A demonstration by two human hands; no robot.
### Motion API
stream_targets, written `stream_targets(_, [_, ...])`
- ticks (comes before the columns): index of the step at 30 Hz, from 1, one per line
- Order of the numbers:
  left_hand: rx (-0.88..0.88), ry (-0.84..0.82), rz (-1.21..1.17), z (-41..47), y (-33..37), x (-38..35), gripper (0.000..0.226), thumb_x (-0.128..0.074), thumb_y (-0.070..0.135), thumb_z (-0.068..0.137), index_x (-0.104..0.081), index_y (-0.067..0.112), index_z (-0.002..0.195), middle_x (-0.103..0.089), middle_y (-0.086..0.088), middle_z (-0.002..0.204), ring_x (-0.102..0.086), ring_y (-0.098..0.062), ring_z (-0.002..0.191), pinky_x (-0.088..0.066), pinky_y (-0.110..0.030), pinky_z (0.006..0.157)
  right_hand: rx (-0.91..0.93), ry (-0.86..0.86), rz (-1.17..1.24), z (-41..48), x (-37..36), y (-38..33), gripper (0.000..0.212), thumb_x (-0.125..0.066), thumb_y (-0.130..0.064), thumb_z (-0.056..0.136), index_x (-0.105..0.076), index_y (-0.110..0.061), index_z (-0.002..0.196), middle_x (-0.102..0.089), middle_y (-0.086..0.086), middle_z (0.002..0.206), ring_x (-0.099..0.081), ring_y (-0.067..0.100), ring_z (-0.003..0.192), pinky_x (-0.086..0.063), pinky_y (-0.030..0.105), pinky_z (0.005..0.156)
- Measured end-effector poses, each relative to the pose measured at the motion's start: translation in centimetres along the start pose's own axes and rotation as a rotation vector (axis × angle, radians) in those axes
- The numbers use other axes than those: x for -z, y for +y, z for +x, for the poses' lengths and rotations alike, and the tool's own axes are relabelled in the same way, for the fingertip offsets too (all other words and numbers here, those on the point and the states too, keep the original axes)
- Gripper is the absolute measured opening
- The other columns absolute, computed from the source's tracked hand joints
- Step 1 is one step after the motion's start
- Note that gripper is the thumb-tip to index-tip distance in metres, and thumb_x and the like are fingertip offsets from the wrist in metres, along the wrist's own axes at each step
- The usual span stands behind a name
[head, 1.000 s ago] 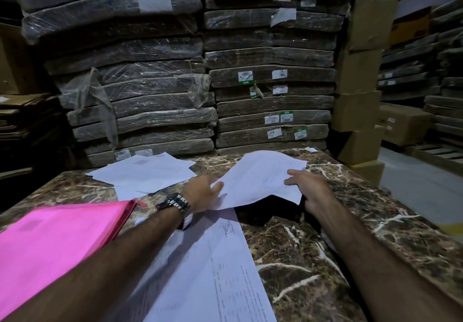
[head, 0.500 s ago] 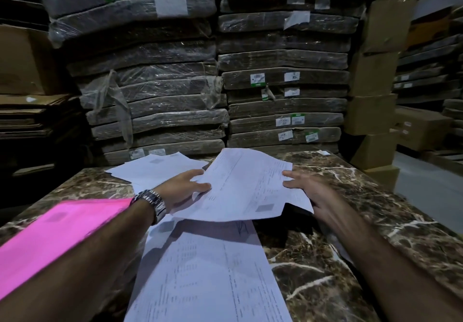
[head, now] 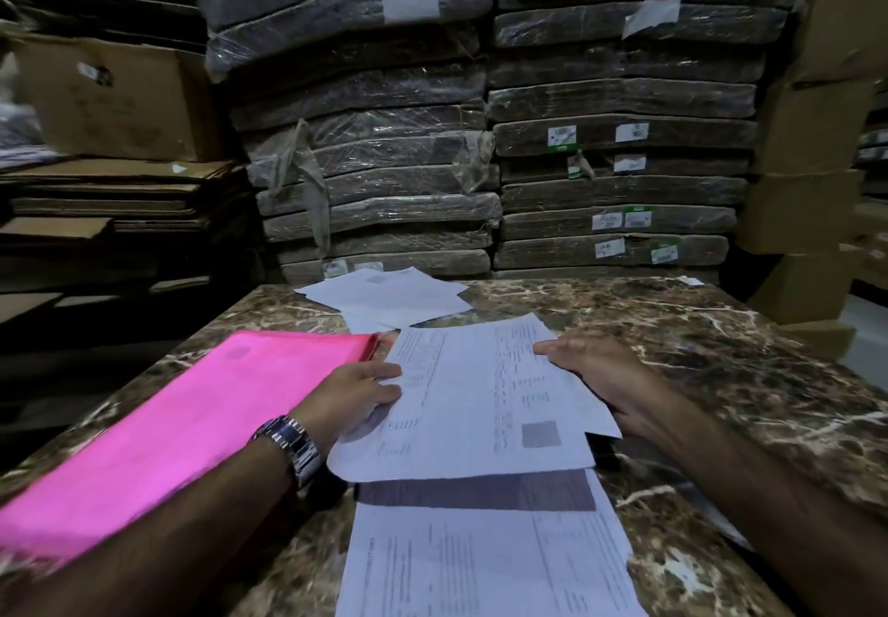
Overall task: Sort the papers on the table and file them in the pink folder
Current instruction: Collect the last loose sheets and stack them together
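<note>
Two bare hands hold one printed sheet just above the marble tabletop: the left hand, with a metal wristwatch, pinches the left edge in a thumb-over-fingers grip, and the right hand has its grip closed on the right edge. Since half a second ago the sheet has come nearer and lower, lying flatter and shading a second printed sheet beneath. The pink folder lies on the tabletop's left side, just beside the left hand, with loose white sheets beyond.
</note>
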State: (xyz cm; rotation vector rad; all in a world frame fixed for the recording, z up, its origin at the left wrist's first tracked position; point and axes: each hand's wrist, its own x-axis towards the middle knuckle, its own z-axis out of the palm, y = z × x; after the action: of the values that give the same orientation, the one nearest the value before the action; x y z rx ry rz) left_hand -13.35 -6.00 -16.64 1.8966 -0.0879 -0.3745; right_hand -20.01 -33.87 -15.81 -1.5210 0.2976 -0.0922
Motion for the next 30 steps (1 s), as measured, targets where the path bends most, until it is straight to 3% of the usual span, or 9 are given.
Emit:
stream_targets(3, [-0.030, 0.044, -0.003, -2.4, -0.4, -0.2, 0.035, -0.059, 0.005, 0.090, -0.053, 0.012, 0.124, -0.056, -0.002, 0.052, -0.049, -0.005, 0.036, -0.038, -0.015, 0.036, -0.008, 0.013, -0.022, -1.9, -0.8, 0.4, 0.026, -0.043, -0.011, 0.102, -0.063, -0.003, 0.117, -0.071, 0.015, 0.104, -0.071, 0.030, 0.087, -0.058, 0.037, 0.066])
stream_targets(6, [-0.097, 0.109, -0.012, -4.6, -0.6, -0.7, 0.025, -0.060, 0.005, 0.091, -0.046, 0.019, 0.106, -0.063, -0.011, 0.070, -0.055, -0.003, 0.037, -0.043, -0.016, 0.038, 0.000, -0.049, -0.073, -3.8, -1.7, 0.8, 0.031, -0.038, -0.008, 0.102, -0.054, -0.008, 0.129, -0.071, 0.008, 0.104, -0.071, 0.026, 0.088, -0.057, 0.031, 0.062])
stream_targets(10, [-0.193, 0.083, 0.090, -6.4, -1.1, -0.8, 0.011, -0.058, 0.011, 0.093, -0.058, 0.022, 0.096, -0.069, 0.001, 0.086, -0.062, -0.003, 0.067, -0.046, -0.016, 0.059, -0.019, -0.061, -0.101, -5.5, -2.5, 1.2, 0.040, -0.042, -0.010, 0.102, -0.042, -0.012, 0.142, -0.068, -0.001, 0.100, -0.070, 0.022, 0.088, -0.056, 0.034, 0.070])
stream_targets(13, [-0.182, 0.081, 0.020, -7.0, -1.8, -0.9, 0.023, -0.061, 0.014, 0.091, -0.056, 0.012, 0.114, -0.070, -0.002, 0.097, -0.064, -0.013, 0.076, -0.054, -0.032, 0.074, -0.018, -0.071, -0.138, -6.5, -2.6, 1.3, 0.046, -0.045, -0.014, 0.101, -0.037, -0.015, 0.147, -0.070, -0.001, 0.107, -0.074, 0.019, 0.086, -0.057, 0.034, 0.068])
stream_targets(15, [-0.176, 0.092, 0.063, -7.7, -1.9, -0.9, 0.036, -0.065, 0.023, 0.089, -0.048, 0.016, 0.120, -0.066, -0.001, 0.114, -0.065, -0.016, 0.090, -0.053, -0.037, 0.087, 0.006, -0.084, -0.203, -7.4, -2.7, 1.0, 0.045, -0.048, -0.013, 0.100, -0.040, -0.011, 0.144, -0.069, -0.004, 0.098, -0.074, 0.009, 0.073, -0.056, 0.025, 0.059])
stream_targets(18, [-0.202, 0.157, 0.326, -8.7, -1.8, -1.2, 0.058, -0.064, 0.033, 0.088, -0.038, 0.019, 0.138, -0.050, 0.004, 0.137, -0.050, -0.017, 0.124, -0.040, -0.027, 0.098, 0.041, -0.023, -0.342, -8.4, -2.7, 0.6, 0.054, -0.060, -0.009, 0.093, -0.039, -0.007, 0.143, -0.064, -0.002, 0.097, -0.067, 0.004, 0.056, -0.045, 0.014, 0.039])
stream_targets(23, [-0.232, 0.129, 0.463, -9.6, -1.3, -1.6, 0.054, -0.073, 0.027, 0.081, -0.044, 0.020, 0.126, -0.058, 0.008, 0.123, -0.052, -0.009, 0.096, -0.041, -0.018, 0.071, 0.050, 0.039, -0.474, -9.2, -2.4, 0.7, 0.059, -0.068, -0.003, 0.086, -0.043, -0.004, 0.140, -0.064, 0.001, 0.085, -0.060, 0.007, 0.045, -0.031, 0.013, 0.029])
stream_targets(26, [-0.223, 0.122, 0.580, -9.8, -0.9, -1.7, 0.028, -0.072, 0.027, 0.083, -0.051, 0.022, 0.100, -0.061, 0.007, 0.110, -0.053, -0.009, 0.086, -0.036, -0.010, 0.055, 0.043, 0.049, -0.522, -9.6, -2.6, 0.3, 0.053, -0.069, -0.002, 0.084, -0.048, -0.002, 0.133, -0.062, -0.003, 0.081, -0.060, 0.008, 0.050, -0.033, 0.012, 0.029])
stream_targets(30, [-0.225, 0.131, 0.734, -9.8, -0.4, -1.7, 0.019, -0.071, 0.033, 0.082, -0.054, 0.024, 0.084, -0.068, 0.003, 0.102, -0.058, -0.014, 0.082, -0.043, -0.015, 0.058, 0.024, 0.038, -0.646, -9.7, -2.6, 0.2, 0.038, -0.072, -0.006, 0.083, -0.059, -0.005, 0.119, -0.061, -0.008, 0.073, -0.061, 0.002, 0.053, -0.044, 0.019, 0.042])
